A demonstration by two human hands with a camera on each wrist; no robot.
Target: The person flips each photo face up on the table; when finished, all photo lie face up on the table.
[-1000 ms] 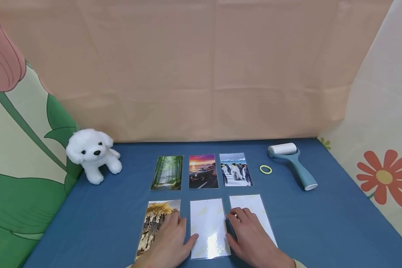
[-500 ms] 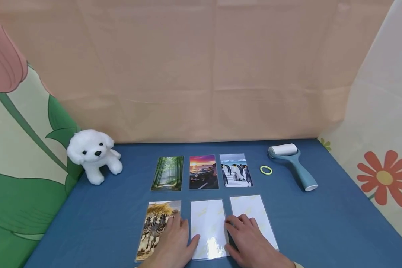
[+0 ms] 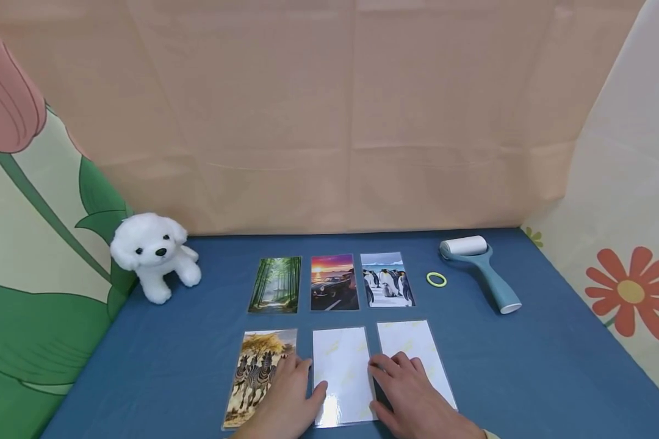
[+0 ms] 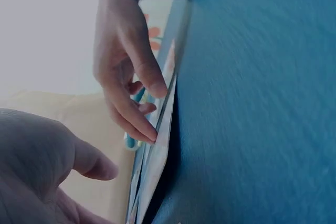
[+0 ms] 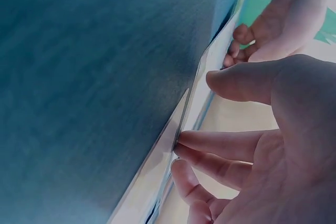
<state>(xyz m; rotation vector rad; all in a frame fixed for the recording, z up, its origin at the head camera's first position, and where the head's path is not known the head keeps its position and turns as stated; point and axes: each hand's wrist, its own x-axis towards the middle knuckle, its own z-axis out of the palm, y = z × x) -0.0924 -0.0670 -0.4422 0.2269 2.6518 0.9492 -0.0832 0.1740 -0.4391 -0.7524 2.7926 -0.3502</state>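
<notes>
A face-down white card (image 3: 340,378) lies in the middle of the near row, between a zebra picture card (image 3: 257,378) and a second white card (image 3: 414,350). My left hand (image 3: 291,396) is loosely spread over the zebra card's right side, its thumb reaching the middle card's left edge. My right hand (image 3: 414,396) has its fingertips at the gap between the two white cards, partly covering the right one. In the right wrist view, its thumb (image 5: 236,82) stands well apart from the index finger (image 5: 220,142), whose tip is right at a card edge. Neither hand grips anything.
Forest (image 3: 276,285), sunset car (image 3: 334,282) and penguin (image 3: 387,279) picture cards form the far row. A yellow-green ring (image 3: 436,279) and a blue-handled lint roller (image 3: 486,274) lie right of them. A white plush dog (image 3: 154,256) sits at the back left.
Both hands have drawn slightly back toward me, uncovering more of the zebra card and the right white card. The cards keep their places.
</notes>
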